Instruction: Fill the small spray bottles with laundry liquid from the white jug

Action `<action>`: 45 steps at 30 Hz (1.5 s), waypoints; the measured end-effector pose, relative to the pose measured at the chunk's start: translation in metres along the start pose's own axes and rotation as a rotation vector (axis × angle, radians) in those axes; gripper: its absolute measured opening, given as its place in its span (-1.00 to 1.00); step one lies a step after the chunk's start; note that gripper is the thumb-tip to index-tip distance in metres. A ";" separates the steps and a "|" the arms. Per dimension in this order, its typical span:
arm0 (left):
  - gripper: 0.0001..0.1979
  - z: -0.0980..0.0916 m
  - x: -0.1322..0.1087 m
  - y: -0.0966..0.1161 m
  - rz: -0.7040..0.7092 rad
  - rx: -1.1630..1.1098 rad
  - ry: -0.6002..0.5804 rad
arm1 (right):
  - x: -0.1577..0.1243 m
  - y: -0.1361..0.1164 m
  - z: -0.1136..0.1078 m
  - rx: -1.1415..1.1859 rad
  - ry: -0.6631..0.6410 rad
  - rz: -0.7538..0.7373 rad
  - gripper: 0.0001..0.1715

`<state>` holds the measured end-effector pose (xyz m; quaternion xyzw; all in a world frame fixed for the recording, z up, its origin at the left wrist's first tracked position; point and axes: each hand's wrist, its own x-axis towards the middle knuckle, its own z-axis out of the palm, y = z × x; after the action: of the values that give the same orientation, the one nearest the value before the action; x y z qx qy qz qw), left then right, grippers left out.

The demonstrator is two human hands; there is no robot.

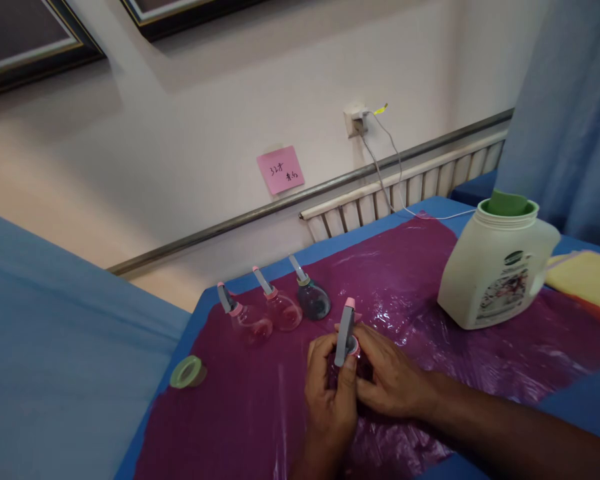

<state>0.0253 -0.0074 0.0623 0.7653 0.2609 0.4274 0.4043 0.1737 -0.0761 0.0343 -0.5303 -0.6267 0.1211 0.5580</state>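
Both hands are closed around one small spray bottle point(347, 333) with a grey and pink spray head, near the middle of the purple sheet point(250, 407). My left hand point(330, 390) grips it from the left, thumb up by the neck. My right hand point(387, 370) wraps it from the right; the bottle's body is mostly hidden between the palms. Beyond them stand a clear spray bottle with a grey and pink head point(251, 325), another with reddish liquid point(285, 312) and one with dark liquid point(314, 300).
A large cream jug point(495, 273) with a green inner neck stands at right. A green cap point(187, 372) lies at left. A yellow cloth point(587, 277) is at far right. A white cable point(430, 217) runs from the wall socket point(355, 123) across the table's back edge.
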 end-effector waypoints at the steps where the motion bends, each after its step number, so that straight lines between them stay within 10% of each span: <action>1: -0.75 0.001 0.000 0.000 0.001 -0.001 0.014 | 0.000 0.000 0.000 -0.001 -0.001 -0.004 -0.73; 15: -0.79 0.004 -0.002 -0.004 0.070 0.008 0.015 | 0.000 -0.003 -0.004 -0.042 0.022 -0.072 -0.67; 22: -0.43 0.004 -0.013 -0.010 0.102 -0.102 0.020 | 0.004 -0.004 -0.017 -0.022 0.087 -0.075 -0.46; 30: -0.48 0.008 -0.009 -0.009 0.066 -0.025 -0.068 | 0.003 0.005 -0.011 0.006 0.014 0.011 -0.71; 45: -0.55 0.010 -0.005 -0.020 -0.020 0.011 -0.084 | 0.005 0.012 -0.008 -0.003 -0.027 -0.015 -0.60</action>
<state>0.0306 -0.0048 0.0398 0.7821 0.2537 0.3896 0.4150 0.1877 -0.0708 0.0312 -0.5248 -0.6385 0.1231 0.5493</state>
